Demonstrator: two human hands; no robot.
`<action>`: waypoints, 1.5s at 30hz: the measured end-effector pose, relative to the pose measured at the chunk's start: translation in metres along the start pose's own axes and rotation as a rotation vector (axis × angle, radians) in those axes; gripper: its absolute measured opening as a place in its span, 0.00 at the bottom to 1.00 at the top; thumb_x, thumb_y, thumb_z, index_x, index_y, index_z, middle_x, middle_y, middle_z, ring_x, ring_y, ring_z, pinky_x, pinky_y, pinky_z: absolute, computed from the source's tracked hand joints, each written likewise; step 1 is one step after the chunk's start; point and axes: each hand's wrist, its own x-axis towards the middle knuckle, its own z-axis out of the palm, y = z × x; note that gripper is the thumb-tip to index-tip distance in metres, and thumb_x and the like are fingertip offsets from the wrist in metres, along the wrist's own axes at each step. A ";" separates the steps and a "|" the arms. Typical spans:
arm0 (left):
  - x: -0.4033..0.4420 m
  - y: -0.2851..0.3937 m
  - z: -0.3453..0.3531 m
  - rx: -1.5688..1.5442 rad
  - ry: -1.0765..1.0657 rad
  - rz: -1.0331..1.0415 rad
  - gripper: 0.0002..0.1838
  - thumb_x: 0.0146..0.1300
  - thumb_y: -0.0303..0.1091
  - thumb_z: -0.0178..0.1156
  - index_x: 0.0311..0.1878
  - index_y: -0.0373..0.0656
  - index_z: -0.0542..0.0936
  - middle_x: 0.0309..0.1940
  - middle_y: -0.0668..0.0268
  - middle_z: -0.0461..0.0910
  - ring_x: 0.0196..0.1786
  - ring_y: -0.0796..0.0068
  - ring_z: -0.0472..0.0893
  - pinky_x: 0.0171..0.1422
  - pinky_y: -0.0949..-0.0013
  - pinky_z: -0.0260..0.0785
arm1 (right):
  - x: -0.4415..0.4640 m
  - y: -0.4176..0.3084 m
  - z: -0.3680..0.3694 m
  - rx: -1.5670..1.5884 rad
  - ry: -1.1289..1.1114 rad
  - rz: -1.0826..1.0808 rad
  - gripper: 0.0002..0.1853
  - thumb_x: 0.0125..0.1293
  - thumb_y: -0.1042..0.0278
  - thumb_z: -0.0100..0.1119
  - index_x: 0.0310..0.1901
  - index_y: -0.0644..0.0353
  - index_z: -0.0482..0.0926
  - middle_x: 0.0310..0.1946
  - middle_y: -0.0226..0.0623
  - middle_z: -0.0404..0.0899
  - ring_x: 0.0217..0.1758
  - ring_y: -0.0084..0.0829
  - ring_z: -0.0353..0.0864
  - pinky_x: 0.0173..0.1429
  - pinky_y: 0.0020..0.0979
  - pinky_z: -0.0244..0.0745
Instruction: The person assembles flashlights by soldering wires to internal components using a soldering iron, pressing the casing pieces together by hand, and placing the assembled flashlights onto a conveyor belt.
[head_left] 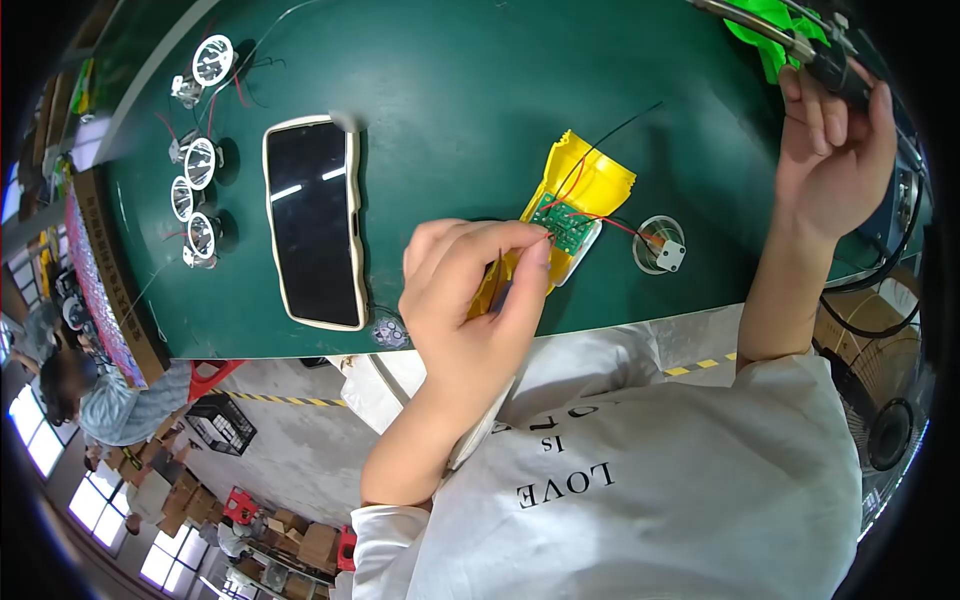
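My left hand (475,285) pinches a thin wire between thumb and index finger, right over the green circuit board (567,222). That board sits in a yellow plastic housing (598,172), partly hidden by my fingers. Red and black wires lead from it, some to a round reflector with a white holder (668,255) on its right. At the upper right, my right hand (835,140) has its fingers curled around the black handle of a metal-shafted tool (828,68); the contact is partly hidden.
A phone (315,220) lies on the green table (440,130). Several wired reflectors (200,163) stand at the left, near a cardboard box (120,280). Bright green material (765,35) is behind the tool. A black cable hangs at the right; another person (125,405) is at far left.
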 end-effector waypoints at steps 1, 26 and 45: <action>0.001 0.001 -0.002 0.012 -0.008 0.011 0.07 0.43 0.23 0.64 0.28 0.43 0.78 0.25 0.71 0.78 0.29 0.74 0.73 0.38 0.72 0.60 | 0.000 -0.003 -0.008 0.063 -0.092 0.014 0.19 0.67 0.63 0.31 0.42 0.67 0.72 0.12 0.21 0.56 0.17 0.16 0.56 0.47 0.33 0.61; 0.004 0.010 -0.011 0.353 -0.086 0.062 0.07 0.44 0.26 0.65 0.29 0.45 0.79 0.22 0.73 0.76 0.27 0.74 0.72 0.37 0.72 0.59 | -0.083 0.013 0.027 -0.458 -0.038 0.001 0.19 0.60 0.50 0.52 0.31 0.60 0.64 0.08 0.20 0.56 0.08 0.13 0.56 0.26 0.22 0.66; 0.015 0.010 -0.004 0.553 -0.098 0.307 0.08 0.36 0.21 0.63 0.22 0.45 0.76 0.16 0.73 0.69 0.22 0.77 0.67 0.30 0.74 0.57 | -0.085 0.017 0.029 -0.379 -0.070 -0.014 0.19 0.57 0.57 0.57 0.32 0.68 0.67 0.17 0.34 0.67 0.11 0.13 0.58 0.15 0.17 0.53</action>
